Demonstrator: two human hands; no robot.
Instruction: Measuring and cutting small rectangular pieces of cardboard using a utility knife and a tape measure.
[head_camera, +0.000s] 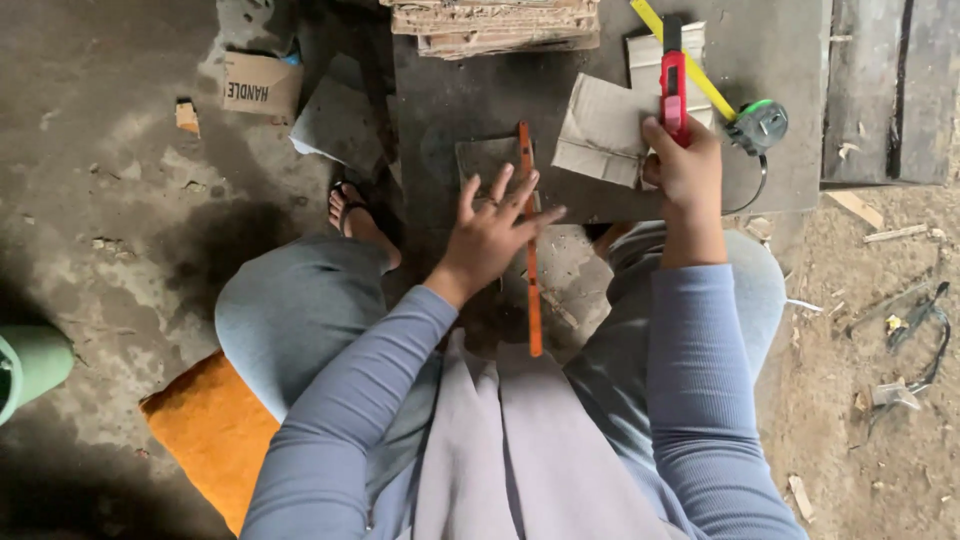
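Observation:
My left hand (492, 228) has its fingers spread over a long orange ruler (531, 290) that lies on a small grey cardboard piece (485, 160) on a dark work board (770, 60). My right hand (686, 165) grips a red utility knife (673, 85), its tip pointing away from me. Just left of that hand lies a folded brown cardboard piece (600, 130). I sit low with my knees on either side of the board.
A yellow tape measure (757, 125) with its tape pulled out lies by my right hand. Stacked cardboard (495, 25) sits at the board's far edge. A small box (260, 85), an orange cushion (210, 430) and a green container (30, 365) lie left.

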